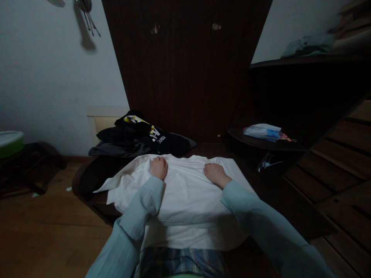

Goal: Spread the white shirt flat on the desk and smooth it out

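A white cloth [188, 193] lies spread over a dark wooden surface and hangs over its front edge toward my lap. Near the cloth's far edge, my left hand [159, 168] is closed with its fingers curled down into the fabric. To the right, my right hand [216, 173] is also closed on the cloth, knuckles up. Small creases run through the fabric between the two hands. The cloth's left corner is loose and juts out past the surface's side. My fingertips are hidden from view.
Dark clothes [145, 137] with white and yellow print are heaped behind the cloth at left. A plastic packet [263, 132] sits on a low corner shelf [236, 135] at right. A green tub [11, 144] stands on a dark stool at far left. A tall dark panel [185, 77] rises behind.
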A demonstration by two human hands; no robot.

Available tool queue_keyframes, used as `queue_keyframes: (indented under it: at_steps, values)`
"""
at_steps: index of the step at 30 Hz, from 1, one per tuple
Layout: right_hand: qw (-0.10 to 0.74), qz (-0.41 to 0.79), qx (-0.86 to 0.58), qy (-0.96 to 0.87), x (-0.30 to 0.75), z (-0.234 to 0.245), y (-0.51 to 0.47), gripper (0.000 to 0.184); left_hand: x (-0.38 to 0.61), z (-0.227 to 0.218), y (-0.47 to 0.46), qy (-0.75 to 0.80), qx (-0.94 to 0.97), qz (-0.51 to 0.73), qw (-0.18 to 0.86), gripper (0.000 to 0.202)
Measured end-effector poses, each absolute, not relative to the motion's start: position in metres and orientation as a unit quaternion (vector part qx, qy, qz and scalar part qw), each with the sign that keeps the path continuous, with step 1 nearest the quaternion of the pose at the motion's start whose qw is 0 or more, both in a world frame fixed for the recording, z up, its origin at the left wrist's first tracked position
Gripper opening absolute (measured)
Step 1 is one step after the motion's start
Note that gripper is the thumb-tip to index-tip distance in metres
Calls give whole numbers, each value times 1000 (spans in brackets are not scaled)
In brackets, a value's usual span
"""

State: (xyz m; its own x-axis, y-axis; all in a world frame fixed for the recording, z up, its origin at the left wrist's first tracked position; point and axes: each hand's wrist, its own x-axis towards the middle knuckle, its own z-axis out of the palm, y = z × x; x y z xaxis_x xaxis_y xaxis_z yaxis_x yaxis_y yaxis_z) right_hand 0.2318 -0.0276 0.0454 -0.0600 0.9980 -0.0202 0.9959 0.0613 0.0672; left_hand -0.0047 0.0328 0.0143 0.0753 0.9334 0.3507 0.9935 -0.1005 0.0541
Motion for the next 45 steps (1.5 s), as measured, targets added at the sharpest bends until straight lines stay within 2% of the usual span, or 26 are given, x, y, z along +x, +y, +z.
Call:
queue_keyframes:
  at_steps: [5, 8, 11, 14, 21, 28, 35, 37, 40, 42, 45]
  values:
    - [-26, 65, 677, 733, 213, 45, -15, 34, -5, 13, 28, -623, -759, -156, 103, 27]
    - [-59, 46, 634, 769, 208, 32, -3, 41, -7, 11, 28, -581, -790, -177, 79, 26]
    - [-61, -6, 642, 765, 211, 18, 7, 52, -10, 7, 29, -552, -813, -183, 45, 33]
    - [-59, -56, 672, 736, 218, 10, 13, 59, -10, 5, 30, -588, -797, -139, 15, 39]
    - [-32, -125, 676, 725, 225, 21, 21, 70, -9, 7, 31, -618, -784, -52, -17, 55]
    - [-5, -157, 674, 722, 227, 25, 18, 86, -17, 3, 19, -606, -794, -47, 1, 66]
    - [17, -164, 665, 728, 236, 28, -2, 95, -24, 26, 11, -602, -790, 76, -93, 95]
    - [-23, -120, 672, 730, 238, 27, -2, 89, -23, 32, 10, -604, -790, 73, -76, 91]
    - [-91, -52, 669, 736, 236, 23, -2, 73, -19, 35, 7, -606, -795, -15, 3, 65]
    - [-93, -39, 637, 764, 231, 18, -4, 64, -15, 34, 4, -601, -798, -37, 20, 52]
    - [-56, -57, 604, 793, 221, 13, -9, 63, -10, 30, 3, -602, -798, -1, -4, 52]
